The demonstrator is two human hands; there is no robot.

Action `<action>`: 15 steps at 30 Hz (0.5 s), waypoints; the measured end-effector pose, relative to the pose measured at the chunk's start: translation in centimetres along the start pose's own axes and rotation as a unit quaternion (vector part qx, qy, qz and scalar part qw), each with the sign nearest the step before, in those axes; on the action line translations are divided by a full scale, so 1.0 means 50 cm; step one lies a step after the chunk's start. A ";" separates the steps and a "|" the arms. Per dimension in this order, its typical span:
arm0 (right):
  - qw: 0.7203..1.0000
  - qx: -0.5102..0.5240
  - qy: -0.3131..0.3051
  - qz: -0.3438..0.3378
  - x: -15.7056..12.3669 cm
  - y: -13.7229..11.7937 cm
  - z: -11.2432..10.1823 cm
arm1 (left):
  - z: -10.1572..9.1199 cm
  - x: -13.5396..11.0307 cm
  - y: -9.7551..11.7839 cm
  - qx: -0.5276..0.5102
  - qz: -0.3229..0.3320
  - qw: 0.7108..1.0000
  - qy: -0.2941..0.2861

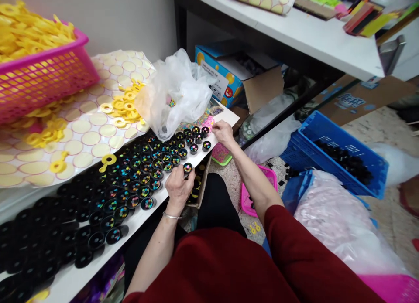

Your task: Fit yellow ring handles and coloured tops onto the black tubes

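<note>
Rows of small black round cups point(137, 176) with coloured bits inside cover the white table point(98, 261). My left hand point(178, 186) rests at the table's near edge, fingers closed round one black cup point(187, 167). My right hand point(223, 131) reaches to the far end of the table, fingers pinched over a pile of small coloured pieces point(204, 120); what it pinches is too small to make out. A crumpled clear plastic bag point(175, 93) lies just behind the cups.
A pink basket point(46, 76) of yellow rings stands at the back left, with loose yellow rings point(124, 104) on a dotted sheet. On the floor to the right are a blue crate point(337, 152) with black parts, plastic bags point(340, 224), a pink tray point(258, 192) and cardboard boxes. A white shelf point(310, 35) runs overhead.
</note>
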State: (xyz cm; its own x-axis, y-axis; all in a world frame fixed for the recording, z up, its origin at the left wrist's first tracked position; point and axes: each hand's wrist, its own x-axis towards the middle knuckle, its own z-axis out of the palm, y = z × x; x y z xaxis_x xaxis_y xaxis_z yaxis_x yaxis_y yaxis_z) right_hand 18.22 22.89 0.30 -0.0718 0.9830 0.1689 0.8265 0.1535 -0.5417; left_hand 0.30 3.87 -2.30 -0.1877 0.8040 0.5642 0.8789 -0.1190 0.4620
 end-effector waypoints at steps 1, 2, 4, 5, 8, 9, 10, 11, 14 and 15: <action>1.000 0.000 -0.001 -0.006 0.000 0.004 0.003 | 0.000 0.000 0.000 0.000 0.002 1.000 0.001; 1.000 -0.001 0.000 -0.010 -0.001 0.006 0.005 | 0.000 0.000 0.000 0.000 0.002 1.000 0.002; 1.000 -0.005 0.004 -0.015 -0.003 0.008 0.008 | 0.001 0.000 0.000 0.003 0.002 1.000 0.004; 1.000 -0.007 0.005 -0.017 -0.005 0.007 0.010 | 0.002 -0.001 -0.001 0.006 0.002 1.000 0.005; 0.999 -0.027 0.008 -0.019 -0.008 0.004 0.015 | 0.007 -0.002 -0.006 0.016 0.001 1.000 0.010; 0.999 -0.040 0.008 -0.020 -0.009 0.002 0.017 | 0.008 -0.002 -0.008 0.017 0.000 1.000 0.011; 0.998 -0.054 0.009 -0.024 -0.009 0.001 0.018 | 0.009 -0.002 -0.009 0.016 -0.002 1.000 0.012; 0.997 -0.065 0.009 -0.029 -0.010 0.000 0.020 | 0.010 -0.001 -0.011 0.013 -0.004 1.000 0.014; 0.998 -0.052 0.015 -0.039 -0.012 -0.002 0.019 | 0.011 0.003 -0.014 -0.001 -0.009 1.000 0.016; 0.999 -0.025 0.024 -0.034 -0.012 -0.003 0.017 | 0.011 0.005 -0.014 -0.006 -0.012 1.000 0.014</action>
State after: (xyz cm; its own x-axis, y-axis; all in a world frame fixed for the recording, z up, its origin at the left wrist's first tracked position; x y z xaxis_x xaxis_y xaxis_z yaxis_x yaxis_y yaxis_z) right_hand 17.64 22.35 -0.41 -0.1033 0.9643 0.2438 0.8472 0.2137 -0.4863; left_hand -0.12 4.47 -2.83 -0.2204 0.7898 0.5724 0.8693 -0.1072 0.4826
